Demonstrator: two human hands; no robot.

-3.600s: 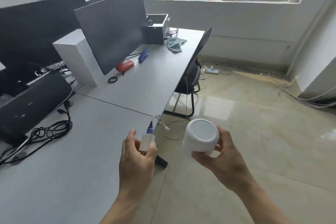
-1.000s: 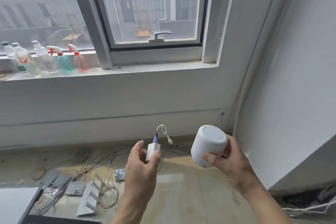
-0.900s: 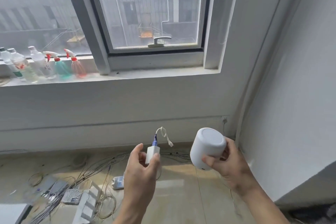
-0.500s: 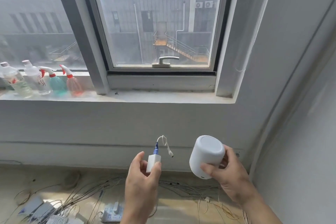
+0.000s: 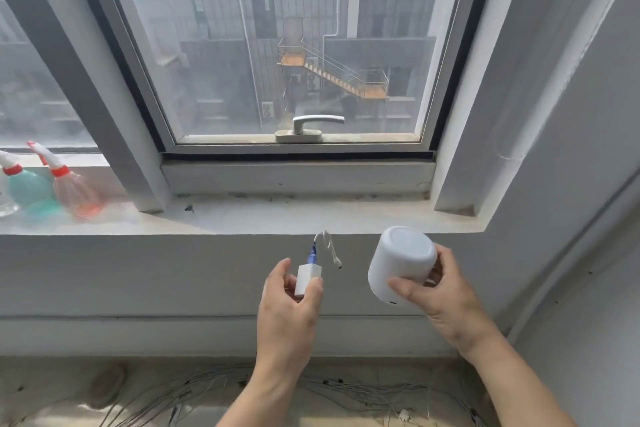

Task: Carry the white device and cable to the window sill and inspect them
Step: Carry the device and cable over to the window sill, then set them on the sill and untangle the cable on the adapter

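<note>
Change since earlier: desk and chair have dropped out of view; both hands now sit just below the front edge of the window sill (image 5: 311,218), which fills the width ahead.
White device: white device (image 5: 401,263), a round cup-like body, tilted with its flat end toward the sill edge, in the air just short of the sill, not touching it.
Right hand: right hand (image 5: 440,291) wrapped around the device's lower side, thumb across the front, other fingers behind it.
Cable: short cable (image 5: 327,246) loops up from a blue plug and hangs free, its end dangling between the two hands.
Charger block: small white charger block (image 5: 307,279) carries the blue plug on top.
Left hand: left hand (image 5: 287,308) pinches the block between thumb and fingers, well apart from the device.
Open room on sill: bare ledge directly ahead of both hands, bounded behind by the window frame (image 5: 298,173) and at the right by the wall corner (image 5: 460,204).
Left end of sill: spray bottles (image 5: 74,189) stand well to the left, apart from the hands.
Window handle: handle (image 5: 310,125) sits on the sash above the bare ledge.
Floor: thin wires (image 5: 207,395) spread along the base of the wall below the arms.
</note>
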